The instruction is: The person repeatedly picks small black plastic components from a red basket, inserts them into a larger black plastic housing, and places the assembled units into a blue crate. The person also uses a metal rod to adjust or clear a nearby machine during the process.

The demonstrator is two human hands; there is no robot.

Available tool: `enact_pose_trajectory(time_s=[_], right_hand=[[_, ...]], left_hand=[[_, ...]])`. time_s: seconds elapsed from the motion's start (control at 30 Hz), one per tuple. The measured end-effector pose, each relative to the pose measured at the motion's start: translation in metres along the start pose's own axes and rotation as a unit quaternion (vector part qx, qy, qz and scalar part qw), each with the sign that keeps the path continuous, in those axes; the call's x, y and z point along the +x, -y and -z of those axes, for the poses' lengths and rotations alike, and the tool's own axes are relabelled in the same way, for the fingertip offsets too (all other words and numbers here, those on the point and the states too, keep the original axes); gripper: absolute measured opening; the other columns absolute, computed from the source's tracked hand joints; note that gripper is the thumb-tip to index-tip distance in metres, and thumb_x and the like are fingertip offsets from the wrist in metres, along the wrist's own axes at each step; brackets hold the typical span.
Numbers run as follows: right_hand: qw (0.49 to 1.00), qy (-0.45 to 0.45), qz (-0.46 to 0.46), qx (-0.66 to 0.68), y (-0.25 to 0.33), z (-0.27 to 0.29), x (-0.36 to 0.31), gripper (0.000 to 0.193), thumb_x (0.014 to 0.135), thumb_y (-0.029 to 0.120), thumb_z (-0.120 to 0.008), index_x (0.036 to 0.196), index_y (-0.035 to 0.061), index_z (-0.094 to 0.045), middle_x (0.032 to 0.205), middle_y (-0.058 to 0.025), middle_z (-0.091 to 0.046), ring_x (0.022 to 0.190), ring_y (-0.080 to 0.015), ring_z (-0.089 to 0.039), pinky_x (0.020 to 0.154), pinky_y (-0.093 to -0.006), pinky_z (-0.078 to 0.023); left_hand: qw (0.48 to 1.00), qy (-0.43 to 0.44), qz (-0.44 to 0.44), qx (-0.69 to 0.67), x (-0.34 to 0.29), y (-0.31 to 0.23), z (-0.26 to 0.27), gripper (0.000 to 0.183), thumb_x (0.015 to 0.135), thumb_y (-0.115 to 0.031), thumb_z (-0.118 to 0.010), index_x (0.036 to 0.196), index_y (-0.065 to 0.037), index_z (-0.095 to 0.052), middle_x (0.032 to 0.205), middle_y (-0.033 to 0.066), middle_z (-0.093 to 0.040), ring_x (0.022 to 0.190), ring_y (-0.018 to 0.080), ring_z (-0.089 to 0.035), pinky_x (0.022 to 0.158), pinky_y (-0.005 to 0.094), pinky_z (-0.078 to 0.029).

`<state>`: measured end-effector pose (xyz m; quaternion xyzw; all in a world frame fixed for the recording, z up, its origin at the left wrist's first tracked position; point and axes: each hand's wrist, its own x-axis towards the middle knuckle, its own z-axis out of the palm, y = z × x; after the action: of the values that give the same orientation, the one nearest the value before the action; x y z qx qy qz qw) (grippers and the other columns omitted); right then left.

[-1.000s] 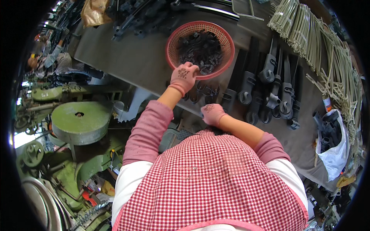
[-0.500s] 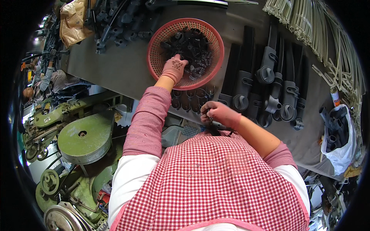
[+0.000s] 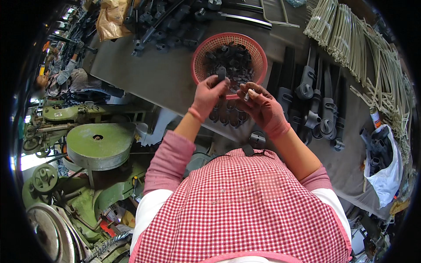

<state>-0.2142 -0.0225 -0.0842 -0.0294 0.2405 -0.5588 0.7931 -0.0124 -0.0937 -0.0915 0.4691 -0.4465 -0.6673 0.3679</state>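
Observation:
My left hand [image 3: 210, 97], in a pink glove, pinches a small black plastic part [image 3: 222, 72] just over the near rim of a red mesh basket [image 3: 199, 66]. To its right, my right hand [image 3: 265, 113] has its thumb and fingers closed on a small shiny piece [image 3: 247, 95] that looks like a metal spring. The two hands are close together but apart. In the basket lie black plastic parts [image 3: 232, 57] and loose coil springs [image 3: 245, 75]. Below the basket, small black round parts [image 3: 224, 117] stand in rows, partly covered by my hands.
Black tubes with clamp fittings [image 3: 307, 90] lie right of my right hand. Bundled pale rods [image 3: 337, 39] fill the far right, with a white bag of black parts [image 3: 386, 175] nearer. Black fittings [image 3: 166, 33] are piled far left. A green machine [image 3: 98, 144] stands at the left.
My left hand has come out of the basket with a black part. My right hand has risen from near my apron to beside it. The view has shifted somewhat.

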Motion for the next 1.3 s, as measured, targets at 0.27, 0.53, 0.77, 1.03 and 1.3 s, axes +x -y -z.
enact_pose_trajectory(time_s=[0.27,0.53,0.77,1.03,1.3], right_hand=[[0.992,0.035,0.052,-0.105,-0.043,-0.074,-0.035,0.029,0.097,0.008,-0.06,0.125,-0.0016,-0.059,0.116,-0.0134,-0.067,0.099,-0.024,-0.069,0.082,-0.0335,-0.059],[0.96,0.064,0.076,-0.262,-0.059,-0.098,-0.065,0.031,0.099,0.009,-0.057,0.127,-0.0043,-0.058,0.114,-0.0135,-0.067,0.096,-0.0239,-0.069,0.081,-0.0339,-0.059],[0.942,0.035,-0.012,-0.333,-0.057,-0.095,-0.069,0.031,0.096,0.019,-0.064,0.119,-0.003,-0.063,0.1,-0.009,-0.071,0.089,-0.018,-0.07,0.081,-0.0306,-0.058],[0.973,0.089,-0.099,-0.189,-0.054,-0.087,-0.066,0.021,0.092,0.011,-0.068,0.107,-0.0033,-0.065,0.09,-0.0054,-0.069,0.078,-0.0124,-0.066,0.07,-0.0268,-0.055],[0.801,0.148,0.162,-0.557,-0.06,-0.082,-0.063,0.02,0.089,0.007,-0.07,0.105,-0.0028,-0.064,0.092,-0.004,-0.067,0.078,-0.0078,-0.062,0.068,-0.0238,-0.051]], left_hand=[[0.98,-0.061,-0.187,0.03,-0.108,-0.035,-0.028,0.019,0.089,-0.002,-0.071,0.108,-0.002,-0.067,0.092,0.0,-0.069,0.079,0.0041,-0.06,0.067,0.0184,-0.05],[0.981,-0.092,-0.131,-0.11,-0.144,-0.039,-0.015,0.01,0.094,-0.01,-0.067,0.101,-0.003,-0.068,0.084,0.0005,-0.068,0.067,0.0062,-0.062,0.055,0.0202,-0.047],[0.973,-0.117,-0.187,-0.064,-0.158,-0.041,-0.013,0.008,0.094,-0.012,-0.067,0.097,-0.004,-0.067,0.076,-0.002,-0.062,0.059,0.0057,-0.055,0.05,0.0209,-0.044],[0.963,-0.099,-0.056,-0.244,-0.164,-0.042,-0.008,0.013,0.091,-0.017,-0.071,0.095,-0.006,-0.067,0.071,-0.0015,-0.058,0.054,0.0076,-0.052,0.046,0.022,-0.042],[0.97,-0.129,-0.072,-0.193,-0.168,-0.035,-0.007,0.011,0.09,-0.015,-0.072,0.094,-0.005,-0.068,0.07,-0.0006,-0.06,0.051,0.0079,-0.052,0.044,0.0221,-0.042]])
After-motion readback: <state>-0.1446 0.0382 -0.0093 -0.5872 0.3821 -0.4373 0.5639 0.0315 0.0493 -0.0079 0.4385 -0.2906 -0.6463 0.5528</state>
